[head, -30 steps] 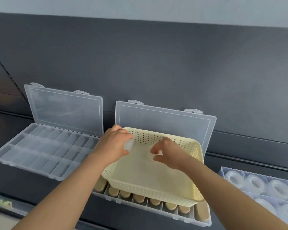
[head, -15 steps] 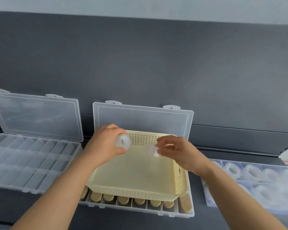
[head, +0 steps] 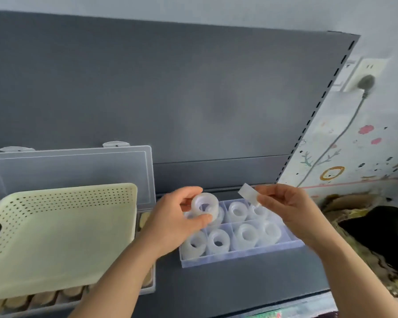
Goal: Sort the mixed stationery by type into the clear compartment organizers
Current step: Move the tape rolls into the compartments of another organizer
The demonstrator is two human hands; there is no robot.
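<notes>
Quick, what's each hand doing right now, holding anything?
Left hand: gripping a clear tape roll.
Right hand: pinching a small translucent piece, probably another tape roll.

The basket (head: 74, 198) sits on an open organizer (head: 74, 168) at eight o'clock. At its three o'clock lies the tape organizer (head: 239, 259), with tape rolls (head: 218, 242) in its compartments.

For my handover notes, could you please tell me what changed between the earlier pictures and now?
Both hands carried their items rightward, from over the cream perforated plastic basket to above the clear organizer filled with tape rolls. Unchanged: the left hand grips the translucent tape roll, the right hand pinches a small translucent piece; the basket stays put.
</notes>
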